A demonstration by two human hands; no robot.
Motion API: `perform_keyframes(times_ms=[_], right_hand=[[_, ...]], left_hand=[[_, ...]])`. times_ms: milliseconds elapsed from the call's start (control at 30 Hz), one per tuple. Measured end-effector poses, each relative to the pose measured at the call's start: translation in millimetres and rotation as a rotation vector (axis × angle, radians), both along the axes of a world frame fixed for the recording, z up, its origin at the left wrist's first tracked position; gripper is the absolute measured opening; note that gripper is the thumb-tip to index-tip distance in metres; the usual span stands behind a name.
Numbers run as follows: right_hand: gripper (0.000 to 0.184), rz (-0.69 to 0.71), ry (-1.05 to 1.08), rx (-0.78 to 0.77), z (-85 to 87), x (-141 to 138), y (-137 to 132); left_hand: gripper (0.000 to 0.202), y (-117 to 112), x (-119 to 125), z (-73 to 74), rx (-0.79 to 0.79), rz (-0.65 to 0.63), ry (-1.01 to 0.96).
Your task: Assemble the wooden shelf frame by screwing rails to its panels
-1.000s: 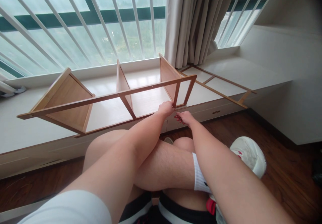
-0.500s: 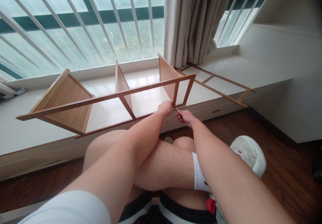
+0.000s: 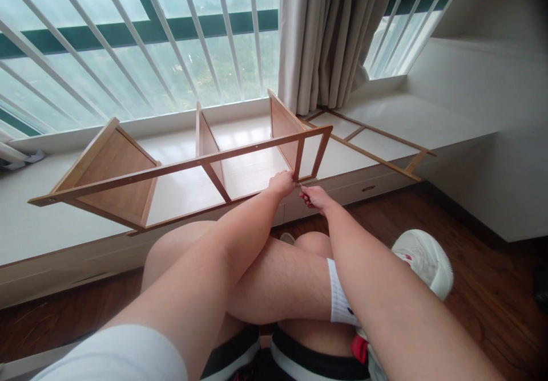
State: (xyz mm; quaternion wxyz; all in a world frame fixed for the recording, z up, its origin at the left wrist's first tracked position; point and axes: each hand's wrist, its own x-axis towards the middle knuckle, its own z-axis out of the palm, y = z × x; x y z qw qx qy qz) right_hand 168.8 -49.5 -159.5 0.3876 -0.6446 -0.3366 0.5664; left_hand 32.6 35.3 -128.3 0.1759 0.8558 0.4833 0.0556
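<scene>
A wooden shelf frame [image 3: 180, 168] with several panels lies on its side along the window ledge. My left hand [image 3: 282, 183] is closed round its lower rail, at the foot of the right-hand crosspiece. Just right of it, my right hand [image 3: 315, 197] is closed on a small, thin metal tool [image 3: 301, 186], whose tip points at the rail's joint beside my left fingers. The tool's exact kind is too small to make out, and most of it is hidden in my fingers.
A second wooden side frame [image 3: 372, 144] lies flat on the white ledge [image 3: 445, 116] to the right, overhanging its front edge. A grey curtain [image 3: 329, 39] hangs behind. My crossed legs are below my arms, with a white shoe [image 3: 422, 261] at the right.
Almost nothing differs. Both hands stay at the same joint, with my right hand shifted very slightly; the shelf frame keeps its place.
</scene>
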Motion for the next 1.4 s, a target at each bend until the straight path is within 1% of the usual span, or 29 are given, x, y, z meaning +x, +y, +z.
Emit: perform_keyframes(times_ms=[200, 367, 567, 733, 867, 1067, 1233, 1400], right_hand=[[0.028, 0.015, -0.095, 0.019, 0.4, -1, 1], [0.029, 0.054, -0.232, 0.014, -1.5, -1, 3], [0.029, 0.115, -0.5, 0.032, -2.5, 2, 7], [0.027, 0.144, -0.77, 0.038, 4.9, 2, 8], [0.027, 0.15, -0.885, 0.027, 9.7, -1, 8], [0.035, 0.21, -0.9, 0.022, 6.3, -3, 7], [0.03, 0.26, -0.83, 0.073, 0.9, 0, 8], [0.03, 0.267, -0.782, 0.119, -2.1, 4, 8]], left_hand=[[0.035, 3, 2, -1.6, -0.015, 0.0, 0.0], [0.034, 5, 2, -1.8, -0.033, -0.002, 0.005], [0.034, 8, 3, -4.4, -0.039, -0.002, 0.006], [0.033, 8, 3, -7.0, -0.031, 0.006, 0.003], [0.031, 7, 3, -6.8, -0.029, 0.015, 0.001], [0.031, 7, 3, -7.0, -0.023, 0.016, -0.007], [0.031, 7, 2, -6.9, -0.02, 0.012, -0.01], [0.03, 6, 2, -6.5, -0.019, 0.009, -0.012]])
